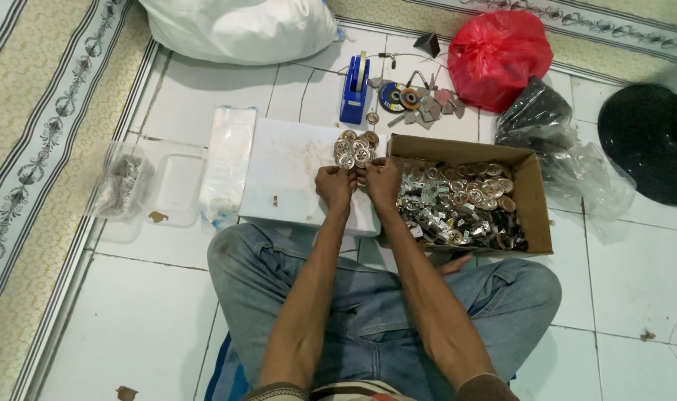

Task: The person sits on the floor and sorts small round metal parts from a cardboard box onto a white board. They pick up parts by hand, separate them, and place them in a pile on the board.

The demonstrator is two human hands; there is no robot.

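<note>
White floor tiles surround us; our left hand (334,186) and right hand (383,180) pinch small metal discs (355,149) at twelve o'clock on the white board (286,174), fingertips hidden, grip unclear.

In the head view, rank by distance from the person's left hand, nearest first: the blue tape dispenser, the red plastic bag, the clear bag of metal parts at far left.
From the left hand:
1. Blue tape dispenser, on the floor just beyond the hand.
2. Red plastic bag, up and to the right.
3. Clear bag of metal parts, far left; only slightly farther than the red bag, nearly too close to call.
</note>
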